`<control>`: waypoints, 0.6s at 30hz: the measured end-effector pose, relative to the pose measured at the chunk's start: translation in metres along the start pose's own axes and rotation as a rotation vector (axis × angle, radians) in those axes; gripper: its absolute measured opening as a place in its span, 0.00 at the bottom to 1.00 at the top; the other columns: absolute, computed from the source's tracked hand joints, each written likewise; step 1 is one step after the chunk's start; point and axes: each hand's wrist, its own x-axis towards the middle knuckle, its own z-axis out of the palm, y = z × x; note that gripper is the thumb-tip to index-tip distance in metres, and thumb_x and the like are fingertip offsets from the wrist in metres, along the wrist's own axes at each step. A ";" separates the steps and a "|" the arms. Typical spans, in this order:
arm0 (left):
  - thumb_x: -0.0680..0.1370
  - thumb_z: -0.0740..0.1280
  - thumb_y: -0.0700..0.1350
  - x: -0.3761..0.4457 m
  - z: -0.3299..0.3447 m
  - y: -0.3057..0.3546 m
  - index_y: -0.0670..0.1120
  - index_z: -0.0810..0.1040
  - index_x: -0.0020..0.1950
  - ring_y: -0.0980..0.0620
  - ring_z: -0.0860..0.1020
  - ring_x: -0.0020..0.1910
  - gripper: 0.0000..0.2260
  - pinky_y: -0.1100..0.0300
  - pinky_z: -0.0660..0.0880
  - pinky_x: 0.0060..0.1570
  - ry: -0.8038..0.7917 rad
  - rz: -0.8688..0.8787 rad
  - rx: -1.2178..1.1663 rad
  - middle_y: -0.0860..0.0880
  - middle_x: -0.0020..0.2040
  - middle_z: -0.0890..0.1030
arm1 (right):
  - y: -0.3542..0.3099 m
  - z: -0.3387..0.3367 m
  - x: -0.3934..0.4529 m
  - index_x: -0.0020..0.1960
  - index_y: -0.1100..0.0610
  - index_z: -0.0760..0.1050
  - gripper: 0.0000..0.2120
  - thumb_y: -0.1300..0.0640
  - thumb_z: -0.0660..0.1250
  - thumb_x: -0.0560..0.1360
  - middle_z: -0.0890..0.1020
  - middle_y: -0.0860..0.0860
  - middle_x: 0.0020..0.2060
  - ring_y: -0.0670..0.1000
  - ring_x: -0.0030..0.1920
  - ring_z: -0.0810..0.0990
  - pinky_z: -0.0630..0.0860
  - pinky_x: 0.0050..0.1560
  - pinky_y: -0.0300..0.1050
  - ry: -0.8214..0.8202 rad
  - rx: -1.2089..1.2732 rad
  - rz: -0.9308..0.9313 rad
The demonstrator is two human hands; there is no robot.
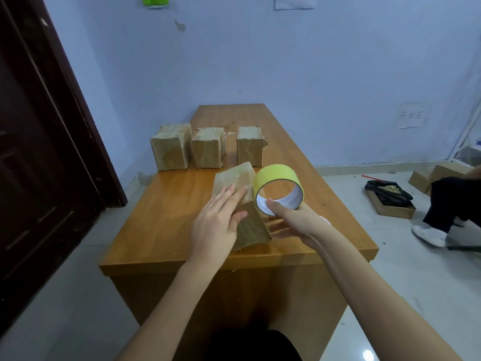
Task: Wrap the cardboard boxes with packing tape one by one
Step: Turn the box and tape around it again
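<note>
Left hand steadies tilted, tape-glossed box; right hand's grip holds yellow tape roll.

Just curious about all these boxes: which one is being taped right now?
The tilted box nearest the person, under the left hand, with the yellow tape roll in the right hand against it. The other three stand untouched in a row behind.

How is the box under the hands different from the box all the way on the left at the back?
The box in the hands is tipped up on an edge, while the far-left box sits flat on the table. The left hand presses on the tipped box and the yellow tape roll is beside it; nothing touches the far-left box. Both are brown cardboard boxes.
</note>
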 end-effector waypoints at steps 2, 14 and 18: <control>0.78 0.64 0.46 -0.002 -0.004 -0.004 0.53 0.66 0.71 0.52 0.64 0.71 0.21 0.46 0.70 0.63 -0.003 -0.062 -0.079 0.52 0.71 0.67 | 0.000 -0.001 0.001 0.51 0.61 0.75 0.07 0.58 0.68 0.77 0.80 0.62 0.49 0.57 0.42 0.82 0.83 0.36 0.50 0.058 0.055 0.002; 0.76 0.63 0.57 0.005 -0.026 -0.005 0.47 0.52 0.77 0.53 0.54 0.74 0.34 0.61 0.45 0.68 -0.063 0.049 0.267 0.50 0.77 0.54 | -0.042 0.021 0.007 0.56 0.55 0.67 0.07 0.60 0.61 0.79 0.75 0.52 0.46 0.52 0.38 0.81 0.78 0.27 0.41 -0.025 -0.404 -0.125; 0.78 0.54 0.63 -0.001 -0.023 -0.020 0.47 0.50 0.77 0.54 0.52 0.75 0.34 0.61 0.44 0.70 -0.106 0.035 0.353 0.49 0.77 0.54 | -0.051 0.035 0.015 0.52 0.55 0.68 0.06 0.54 0.61 0.78 0.78 0.52 0.42 0.51 0.36 0.82 0.82 0.34 0.47 0.061 -0.785 -0.173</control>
